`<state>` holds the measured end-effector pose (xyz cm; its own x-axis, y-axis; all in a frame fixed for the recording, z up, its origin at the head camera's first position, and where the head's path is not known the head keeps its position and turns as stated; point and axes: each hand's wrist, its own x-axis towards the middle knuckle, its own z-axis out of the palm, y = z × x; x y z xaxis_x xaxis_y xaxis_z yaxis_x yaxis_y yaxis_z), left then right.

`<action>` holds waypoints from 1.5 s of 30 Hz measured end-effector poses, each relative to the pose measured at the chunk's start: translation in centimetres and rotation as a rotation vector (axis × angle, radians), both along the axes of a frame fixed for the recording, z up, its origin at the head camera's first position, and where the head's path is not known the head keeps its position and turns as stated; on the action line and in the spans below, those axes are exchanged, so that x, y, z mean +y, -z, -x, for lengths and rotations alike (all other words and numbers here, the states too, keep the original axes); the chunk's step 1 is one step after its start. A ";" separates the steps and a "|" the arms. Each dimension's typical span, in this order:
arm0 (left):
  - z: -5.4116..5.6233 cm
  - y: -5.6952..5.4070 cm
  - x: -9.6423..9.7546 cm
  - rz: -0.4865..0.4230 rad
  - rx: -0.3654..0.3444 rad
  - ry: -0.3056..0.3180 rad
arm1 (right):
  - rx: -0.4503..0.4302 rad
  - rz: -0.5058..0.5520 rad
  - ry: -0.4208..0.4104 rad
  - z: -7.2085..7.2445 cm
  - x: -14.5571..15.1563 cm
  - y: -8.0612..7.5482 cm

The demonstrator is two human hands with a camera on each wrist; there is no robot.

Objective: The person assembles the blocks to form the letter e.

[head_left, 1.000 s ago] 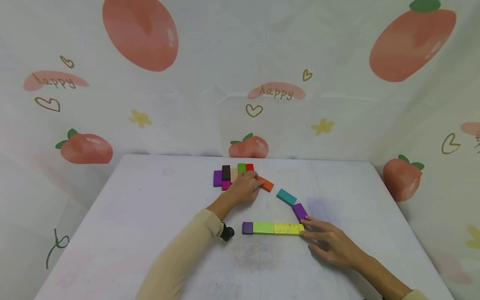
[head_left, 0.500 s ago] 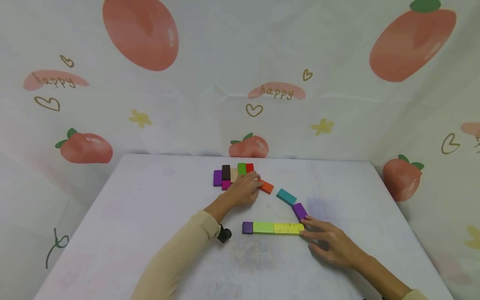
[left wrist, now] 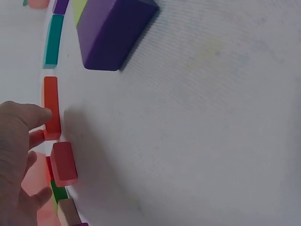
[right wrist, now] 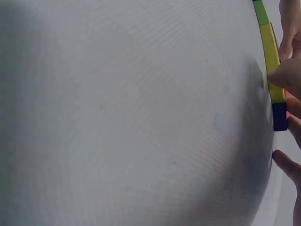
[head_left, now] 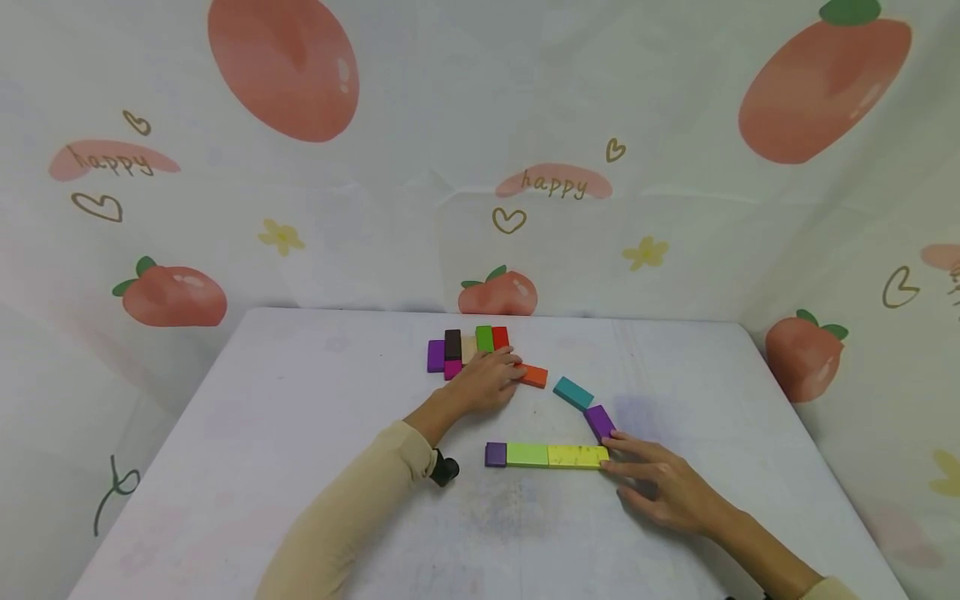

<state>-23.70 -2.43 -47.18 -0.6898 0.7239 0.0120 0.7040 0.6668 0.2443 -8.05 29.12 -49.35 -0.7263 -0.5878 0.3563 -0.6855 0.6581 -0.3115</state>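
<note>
At the back of the table, my left hand (head_left: 487,379) pinches the near end of an orange block (head_left: 534,377) between thumb and finger. Just beyond the orange block's right end, a teal block (head_left: 573,393) lies at a slant, followed by a purple block (head_left: 599,423). The fingers of my right hand (head_left: 671,492) are extended and touch the lower end of this purple block and the right end of a yellow block (head_left: 577,457). A light green block (head_left: 527,455) and a dark purple block (head_left: 496,455) continue the yellow one's straight row leftward. Beside the orange block stands a red block (left wrist: 64,164).
Left of my left hand is a cluster with a purple block (head_left: 436,356), a dark brown block (head_left: 453,345), a magenta block (head_left: 452,370), a beige block (head_left: 468,350), a green block (head_left: 484,338) and another red block (head_left: 501,337). A printed cloth (head_left: 375,250) hangs behind the table.
The orange block has turned, its left end swinging toward the near side, so it lies flatter across. My left hand has come slightly nearer with it. My right hand stays put.
</note>
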 end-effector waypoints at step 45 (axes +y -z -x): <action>-0.2 0.9 0.3 -0.164 0.036 0.012 | 0.018 0.015 -0.017 0.0 0.0 0.1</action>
